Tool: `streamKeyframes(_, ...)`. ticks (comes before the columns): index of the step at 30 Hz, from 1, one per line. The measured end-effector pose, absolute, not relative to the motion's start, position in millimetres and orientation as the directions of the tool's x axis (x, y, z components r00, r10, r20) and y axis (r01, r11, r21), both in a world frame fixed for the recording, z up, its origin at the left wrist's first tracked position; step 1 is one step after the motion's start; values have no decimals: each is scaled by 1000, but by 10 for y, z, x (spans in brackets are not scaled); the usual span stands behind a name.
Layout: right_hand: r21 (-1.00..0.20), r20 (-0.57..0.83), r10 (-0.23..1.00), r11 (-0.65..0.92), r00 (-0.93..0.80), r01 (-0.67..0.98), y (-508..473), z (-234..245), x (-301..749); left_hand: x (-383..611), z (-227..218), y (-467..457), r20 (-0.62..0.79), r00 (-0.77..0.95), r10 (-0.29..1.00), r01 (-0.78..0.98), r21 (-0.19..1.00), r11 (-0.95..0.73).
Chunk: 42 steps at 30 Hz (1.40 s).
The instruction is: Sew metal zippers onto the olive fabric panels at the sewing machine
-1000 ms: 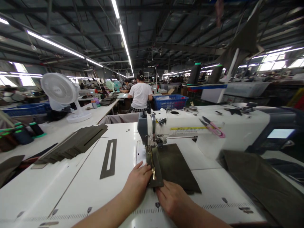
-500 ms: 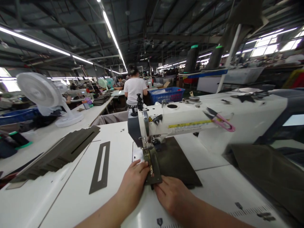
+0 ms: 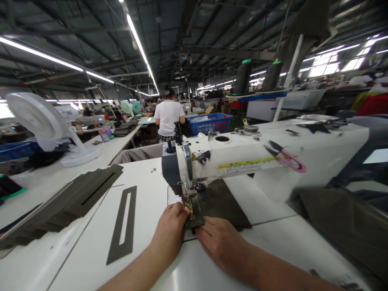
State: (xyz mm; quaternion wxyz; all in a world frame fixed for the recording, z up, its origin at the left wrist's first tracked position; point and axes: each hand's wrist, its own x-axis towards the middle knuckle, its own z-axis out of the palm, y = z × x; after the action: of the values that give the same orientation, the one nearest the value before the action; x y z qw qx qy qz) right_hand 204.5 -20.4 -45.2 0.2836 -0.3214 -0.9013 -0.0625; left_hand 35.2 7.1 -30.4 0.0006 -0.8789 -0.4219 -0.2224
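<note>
A dark olive fabric strip (image 3: 198, 214) lies under the presser foot of the white sewing machine (image 3: 236, 157). What looks like a metal zipper (image 3: 190, 211) runs along its middle. My left hand (image 3: 169, 226) grips the strip's left edge, fingers bent close to the presser foot. At the near right corner, my right hand (image 3: 220, 240) pinches the strip between thumb and fingers; the fingertips are partly hidden. A larger dark panel (image 3: 224, 202) spreads flat under and behind the machine head. Left of my hands lies a flat olive piece with a long slot (image 3: 117, 238).
A stack of slotted olive pieces (image 3: 69, 202) sits on the left of the table. Pink-handled thread snips (image 3: 289, 159) rest against the machine arm. Dark cloth (image 3: 342, 226) drapes at right. A white fan (image 3: 45, 125) and a person in a white shirt (image 3: 169, 115) are beyond.
The strip has slid forward under the presser foot, both hands moving with it. My left fingers have come closer to the foot. The whole view has shifted slightly.
</note>
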Motion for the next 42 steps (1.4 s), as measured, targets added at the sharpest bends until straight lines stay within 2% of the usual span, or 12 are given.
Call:
streamKeyframes(4, -248, 547, 665, 709, -509, 660, -194, -372, 2051, 318, -286, 2, 362, 517, 775, 742, 262, -618)
streamKeyframes(7, -306, 466, 767, 607, -440, 733, -111, -290, 2009, 286, -198, -45, 371, 441, 817, 730, 382, -567)
streamKeyframes(11, -269, 401, 773, 613, -492, 743, 21, -224, 1983, 267, -93, -126, 209, 131, 969, 795, 561, -228)
streamKeyframes(12, -252, 398, 756, 634, -519, 731, 47, -221, 1991, 268, -90, -155, 168, 108, 980, 789, 585, -187)
streamKeyframes(14, -237, 400, 737, 658, -546, 715, 91, -232, 2017, 270, -114, -221, 194, 174, 966, 751, 608, -257)
streamKeyframes(16, -258, 406, 756, 634, -513, 729, 137, -258, 2041, 268, -161, -277, 342, 302, 890, 693, 562, -452)
streamKeyframes(19, -336, 426, 813, 550, -398, 764, 213, -308, 2046, 261, -219, -303, 490, 514, 704, 613, 364, -701)
streamKeyframes(22, -426, 420, 847, 501, -325, 753, 266, -343, 2017, 267, -229, -255, 457, 681, 573, 568, 164, -806)
streamKeyframes(24, -474, 410, 854, 499, -320, 725, 276, -345, 1996, 279, -224, -209, 423, 730, 537, 551, 101, -829)
streamKeyframes(28, -532, 379, 861, 503, -340, 681, 265, -314, 1977, 286, -243, -150, 406, 747, 526, 540, 89, -837)
streamKeyframes(32, -525, 347, 886, 456, -308, 719, 270, -298, 1976, 276, -284, -136, 410, 728, 550, 562, 102, -821)
streamKeyframes(42, -327, 256, 963, 168, -84, 930, 319, -310, 1937, 297, -297, -120, 394, 725, 565, 572, 114, -813)
